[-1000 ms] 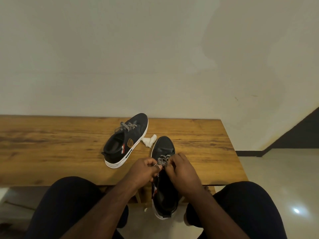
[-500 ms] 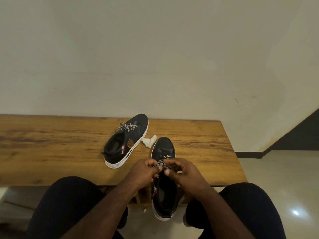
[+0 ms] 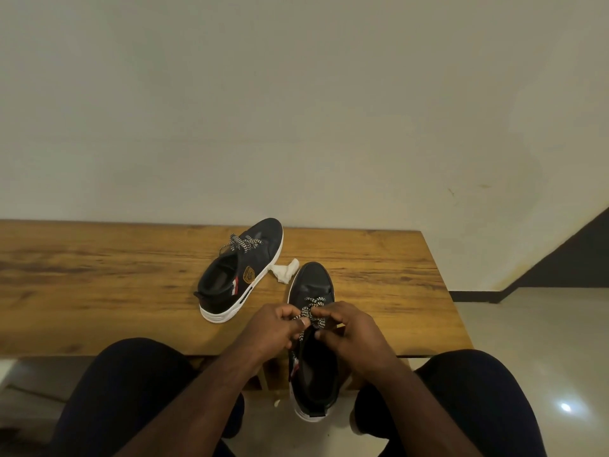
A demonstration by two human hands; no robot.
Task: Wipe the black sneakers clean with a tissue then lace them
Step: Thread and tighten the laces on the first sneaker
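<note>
Two black sneakers with white soles are on a wooden table. The near sneaker points away from me, its heel hanging over the table's front edge between my knees. My left hand and my right hand meet over its tongue, each pinching part of the black-and-white lace. The other sneaker lies to the left, farther back, with its lace threaded. A crumpled white tissue rests between the two shoes.
The table runs along a plain pale wall and ends at the right near a tiled floor. My knees in dark trousers press close to the front edge. A small scrap lies on the floor below.
My right hand has slid back off the lace top, uncovering more of the crossed lace. The near sneaker has shifted slightly farther onto the table. My left hand has barely moved.
</note>
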